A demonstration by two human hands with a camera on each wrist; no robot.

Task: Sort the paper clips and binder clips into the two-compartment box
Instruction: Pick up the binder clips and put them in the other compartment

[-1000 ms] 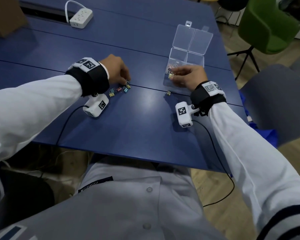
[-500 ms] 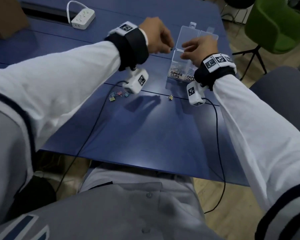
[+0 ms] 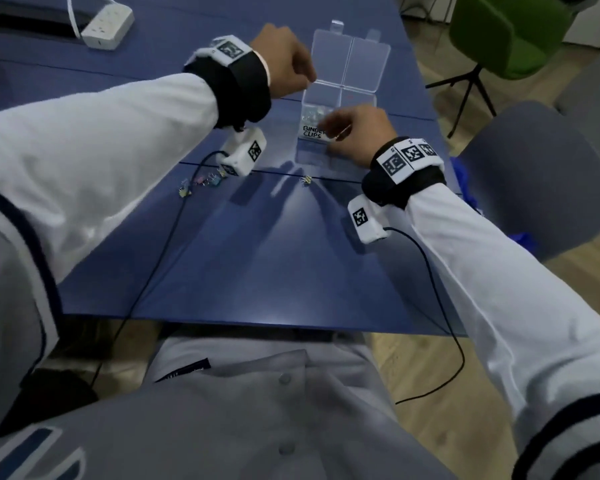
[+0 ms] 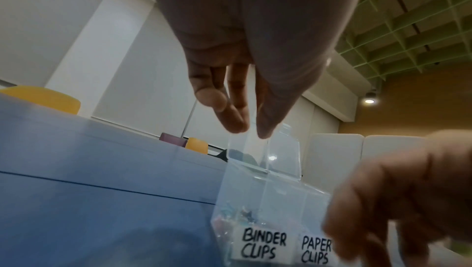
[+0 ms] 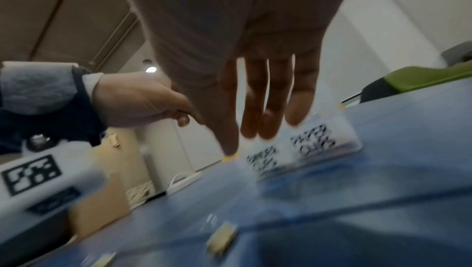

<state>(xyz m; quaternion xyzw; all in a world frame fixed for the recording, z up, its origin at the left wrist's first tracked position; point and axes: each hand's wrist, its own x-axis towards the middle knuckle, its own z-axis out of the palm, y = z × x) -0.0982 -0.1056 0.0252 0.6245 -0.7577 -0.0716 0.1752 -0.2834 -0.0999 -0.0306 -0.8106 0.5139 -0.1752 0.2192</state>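
The clear two-compartment box (image 3: pixel 357 98) stands open on the blue table (image 3: pixel 257 258), its lid (image 3: pixel 350 57) tipped back. Labels read BINDER CLIPS and PAPER CLIPS on the box (image 4: pixel 245 190). Several binder clips in the box (image 4: pixel 242 215) lie in the left compartment. My left hand (image 3: pixel 288 64) hovers over that compartment, and the left hand (image 4: pixel 245 130) points straight down, holding nothing. My right hand (image 3: pixel 350 133) is low at the box's front, covering the PAPER CLIPS label. The right hand (image 5: pixel 245 140) has straight fingers in a blurred view. A small yellow bit (image 5: pixel 230 157) sits at its thumb tip.
Several coloured binder clips (image 3: pixel 201 181) lie loose on the table at left, and one more clip (image 3: pixel 305 180) lies in front of the box. A white power strip (image 3: pixel 108 24) sits far left. A green chair (image 3: pixel 510 32) and a grey chair (image 3: pixel 534 181) stand at right. Wrist cables trail over the table's near edge.
My left hand rose from the loose clips to above the box and stays there. My right hand went over the box, then dropped down to its front.
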